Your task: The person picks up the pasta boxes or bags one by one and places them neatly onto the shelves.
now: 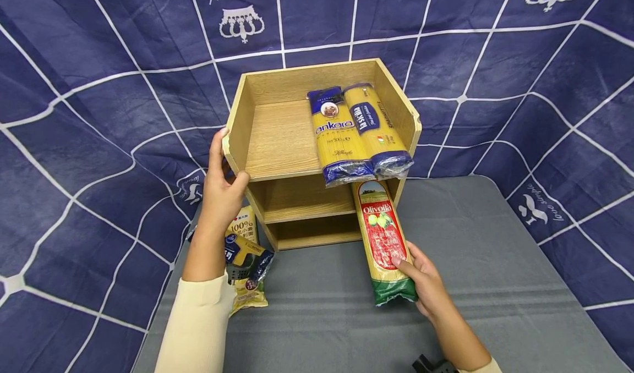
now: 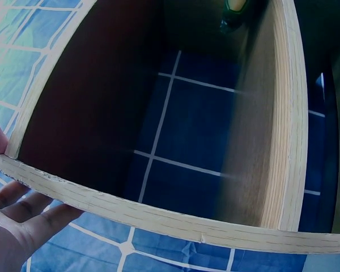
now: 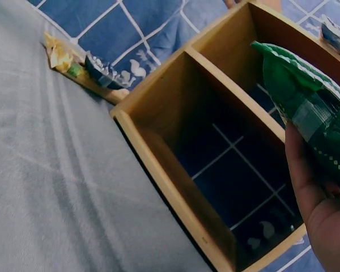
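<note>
A wooden shelf [image 1: 284,142] with an upper tray and two lower compartments stands on the grey cloth. My left hand [image 1: 221,188] grips the front edge of its left side panel, thumb in front and fingers outside. In my right hand [image 1: 428,282] is a red-labelled pack of spaghetti [image 1: 381,235], pinched near its green lower end. The pack's far end reaches into the middle compartment at the right, under the tray. In the right wrist view, its green wrapper end [image 3: 306,102] shows above the fingers.
Two pasta packs, one marked ankara [image 1: 339,136] and one la sicilia [image 1: 376,125], lie side by side on the tray's right half. More packs [image 1: 250,293] lie left of the shelf, partly behind my left forearm. Blue tiled-pattern fabric [image 1: 322,21] surrounds the workspace.
</note>
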`<action>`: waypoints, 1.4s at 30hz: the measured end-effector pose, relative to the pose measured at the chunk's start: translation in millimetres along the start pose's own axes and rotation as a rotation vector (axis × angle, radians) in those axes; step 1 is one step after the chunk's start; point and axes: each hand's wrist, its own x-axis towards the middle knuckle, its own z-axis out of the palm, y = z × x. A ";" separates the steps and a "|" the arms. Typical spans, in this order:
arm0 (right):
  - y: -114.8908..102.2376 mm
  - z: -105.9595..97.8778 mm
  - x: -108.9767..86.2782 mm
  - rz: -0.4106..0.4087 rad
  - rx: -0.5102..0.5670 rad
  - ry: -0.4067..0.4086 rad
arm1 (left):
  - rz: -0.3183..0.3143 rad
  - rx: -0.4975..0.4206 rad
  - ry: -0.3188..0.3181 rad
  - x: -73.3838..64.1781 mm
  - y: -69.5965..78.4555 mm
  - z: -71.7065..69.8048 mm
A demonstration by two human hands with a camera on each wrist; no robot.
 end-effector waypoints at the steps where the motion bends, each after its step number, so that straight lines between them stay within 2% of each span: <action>1: -0.3 0.9 1.7 0.001 0.005 0.005 | 0.002 -0.002 0.001 0.1 -0.2 0.0; 11: -6.4 9.9 15.7 0.033 0.022 0.080 | 0.022 -0.004 0.003 0.6 -1.5 0.3; 24: -20.3 14.3 35.8 0.080 0.018 0.187 | 0.010 -0.007 0.005 -0.1 -0.6 -0.3; 35: -24.7 13.8 45.9 0.087 0.046 0.205 | 0.012 0.027 0.011 -0.7 0.6 -1.2; 42: -27.2 14.0 51.8 0.086 0.065 0.219 | -0.005 0.009 0.003 -0.7 1.0 -0.9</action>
